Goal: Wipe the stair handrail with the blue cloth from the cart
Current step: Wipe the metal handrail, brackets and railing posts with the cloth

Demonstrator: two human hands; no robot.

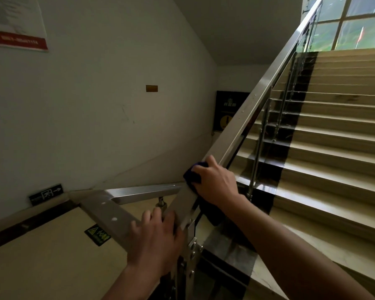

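Where the pale wall [100, 109] meets the landing, a flight of tan stairs [333, 131] climbs to the right toward a bright window [355, 24], with a dark strip running up the steps beside the railing. The stainless-steel handrail [253, 107] slants up along that flight from a corner joint low in the middle, where a second, flatter length of rail turns off to the left over the landing floor [41, 263]. Slim metal balusters [259, 152] stand under the sloping rail. The person's right hand [214, 180] is wrapped over the lower part of the sloping rail, fingers curled and pressing the blue cloth [193, 173] against the metal; the cloth shows as a dark blue bunch at the fingertips, and more dark fabric hangs below the wrist. The left hand [156, 239] lies on the corner joint just below, fingers spread flat over the rail and holding nothing else. On the wall hang a red-edged notice [15, 24], a small brown plate [151, 88] and, near the floor, a green exit sign [46, 194].
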